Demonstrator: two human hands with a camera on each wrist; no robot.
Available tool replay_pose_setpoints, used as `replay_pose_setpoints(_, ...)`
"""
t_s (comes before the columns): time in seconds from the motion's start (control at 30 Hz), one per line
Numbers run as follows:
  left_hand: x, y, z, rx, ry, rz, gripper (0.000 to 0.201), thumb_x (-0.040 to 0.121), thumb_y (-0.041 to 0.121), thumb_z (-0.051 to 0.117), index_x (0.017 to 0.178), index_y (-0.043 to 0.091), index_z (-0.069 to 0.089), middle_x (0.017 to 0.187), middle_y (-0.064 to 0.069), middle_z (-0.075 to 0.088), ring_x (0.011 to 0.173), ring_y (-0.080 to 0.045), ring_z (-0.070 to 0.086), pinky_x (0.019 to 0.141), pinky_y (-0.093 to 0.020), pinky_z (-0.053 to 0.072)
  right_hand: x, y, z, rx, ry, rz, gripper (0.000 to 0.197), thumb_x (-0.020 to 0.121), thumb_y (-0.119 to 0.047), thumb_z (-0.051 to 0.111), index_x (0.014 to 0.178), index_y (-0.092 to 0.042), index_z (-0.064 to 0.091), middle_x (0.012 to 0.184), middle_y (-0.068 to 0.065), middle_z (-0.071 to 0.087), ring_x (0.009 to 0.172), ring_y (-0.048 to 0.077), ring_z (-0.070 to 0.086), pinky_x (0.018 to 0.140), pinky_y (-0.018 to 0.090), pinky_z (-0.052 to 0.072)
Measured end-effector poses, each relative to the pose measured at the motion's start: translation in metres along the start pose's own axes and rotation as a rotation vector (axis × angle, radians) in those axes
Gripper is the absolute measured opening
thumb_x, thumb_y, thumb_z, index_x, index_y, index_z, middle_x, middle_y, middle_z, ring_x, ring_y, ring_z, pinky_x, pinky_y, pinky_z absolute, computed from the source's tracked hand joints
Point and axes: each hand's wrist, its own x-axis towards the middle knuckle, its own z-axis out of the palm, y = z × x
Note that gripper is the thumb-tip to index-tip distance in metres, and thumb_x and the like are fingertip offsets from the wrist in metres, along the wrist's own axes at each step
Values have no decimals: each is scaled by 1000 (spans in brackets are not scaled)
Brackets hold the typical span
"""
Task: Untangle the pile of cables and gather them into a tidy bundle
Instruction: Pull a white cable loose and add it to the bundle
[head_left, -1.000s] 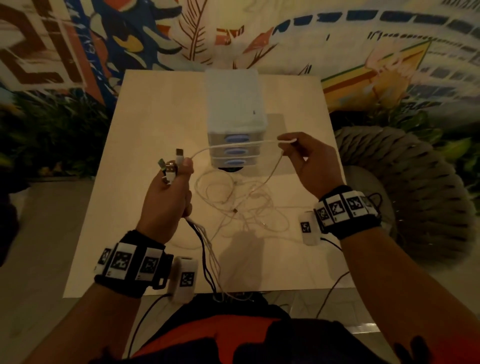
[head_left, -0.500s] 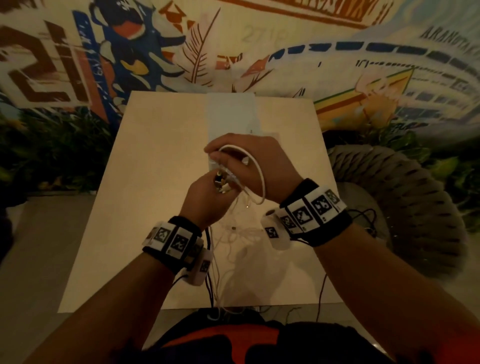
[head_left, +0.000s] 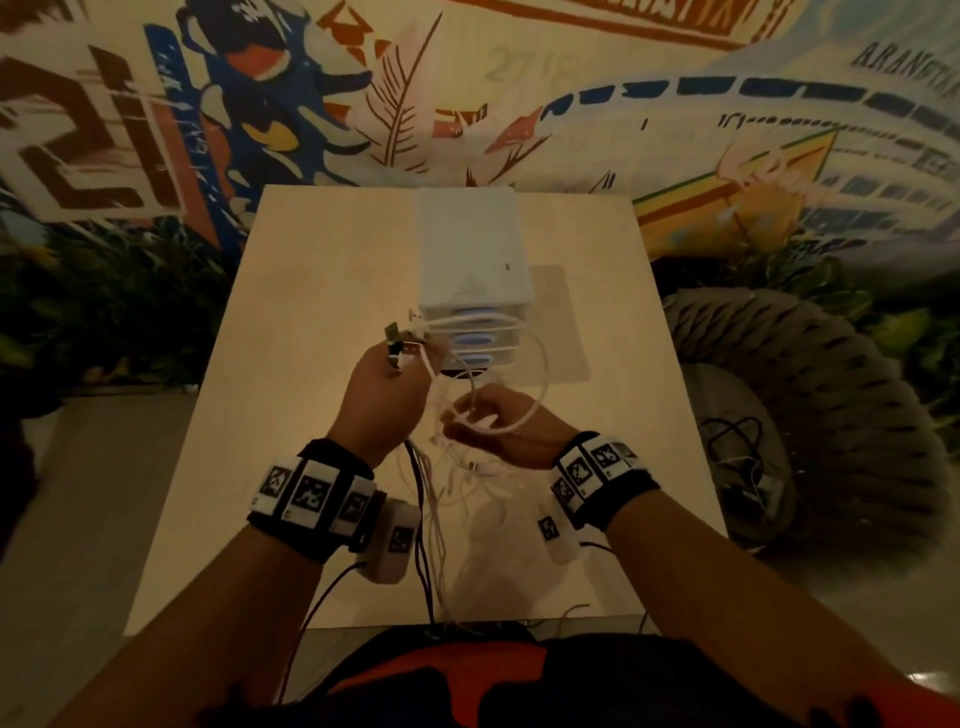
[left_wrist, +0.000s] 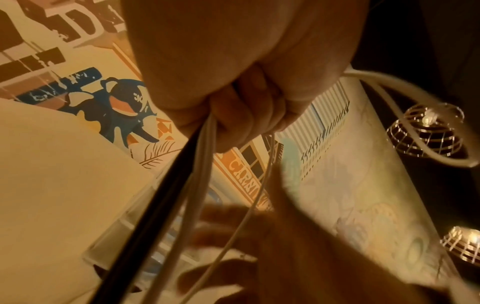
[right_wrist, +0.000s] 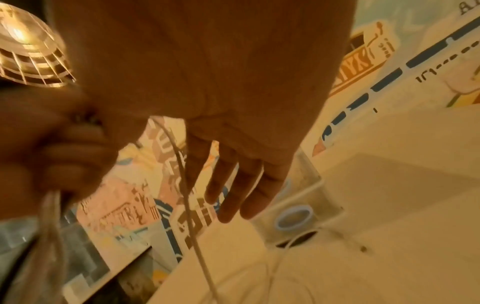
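My left hand (head_left: 387, 395) is held above the table and grips a bundle of cables. Several plug ends (head_left: 402, 340) stick out of the top of the fist. A thick white loop (head_left: 540, 374) arcs from that fist round to the right, and a black cable (head_left: 415, 483) and white cables (left_wrist: 197, 174) hang below it. My right hand (head_left: 488, 431) sits just right of and below the left, under the loop. Its fingers (right_wrist: 241, 185) are straight, and a thin white cable (right_wrist: 187, 195) runs down from the crook by its thumb. Loose white cables (head_left: 467, 483) lie on the table.
A white drawer unit (head_left: 470, 260) with blue handles stands on the pale table (head_left: 311, 312) just beyond my hands. A woven round seat (head_left: 831, 415) with a black cable (head_left: 737, 447) on it stands to the right. A painted wall is behind.
My right hand, which was over the left fist laying a white loop onto it, has dropped down and to the right. The loop now hangs from my left hand.
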Motion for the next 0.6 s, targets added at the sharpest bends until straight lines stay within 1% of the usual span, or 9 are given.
replay_pose_setpoints(0.03,-1,3,-3,-51,1,11,50,106,30,52,56,34,61,45,7,40,48,-18,32,55,-35,29,4,10,5,-78,-8,13,27,96,-42,65,106,-19,74,101,-9,69,91,-1,63,80,19,47)
replay_pose_setpoints(0.1,-3,7,-12,-167,2,31,50,106,26,52,56,31,53,47,8,34,45,-16,26,52,-35,25,11,32,12,-217,16,45,40,93,-59,57,103,-25,74,104,1,71,95,16,64,83,33,50)
replay_pose_setpoints(0.17,-2,10,-22,-313,19,36,48,106,23,52,59,29,46,50,6,29,42,-15,23,47,-31,23,16,48,12,-273,42,98,52,88,-69,49,104,-25,72,108,5,68,99,22,63,89,42,51)
replay_pose_setpoints(0.27,-2,19,-36,-467,79,60,41,102,22,53,61,28,49,49,8,33,39,-10,26,41,-23,25,16,52,-1,-311,53,181,39,95,-55,58,108,-22,71,116,8,65,108,27,60,97,42,48)
replay_pose_setpoints(0.33,0,23,-43,-499,118,79,38,98,25,53,61,28,48,49,9,34,40,-10,27,41,-22,26,16,51,-11,-316,123,154,34,96,-51,59,106,-22,73,114,6,67,107,26,61,96,40,47)
replay_pose_setpoints(0.43,2,22,-51,-476,173,107,36,97,29,53,62,27,44,48,9,33,39,-10,27,42,-22,26,19,35,-28,-241,285,20,26,97,-45,61,98,-24,77,99,-4,71,89,16,64,84,36,51)
replay_pose_setpoints(0.53,1,20,-52,-423,231,95,39,101,25,54,63,28,47,47,10,33,38,-9,26,41,-20,27,20,-2,-48,-155,431,-79,12,100,-32,62,96,-39,72,90,-23,66,81,-8,61,78,17,47)
replay_pose_setpoints(0.57,1,19,-51,-408,249,83,39,104,22,53,66,28,48,46,10,33,38,-8,27,41,-20,27,20,-14,-55,-151,468,-121,15,101,-28,61,98,-40,70,91,-24,65,81,-10,61,78,15,47)
replay_pose_setpoints(0.6,0,17,-49,-399,260,72,38,105,19,52,68,28,47,46,11,33,37,-7,27,40,-19,27,21,-22,-61,-165,505,-152,17,102,-25,59,100,-37,72,94,-20,65,82,-7,61,80,18,50)
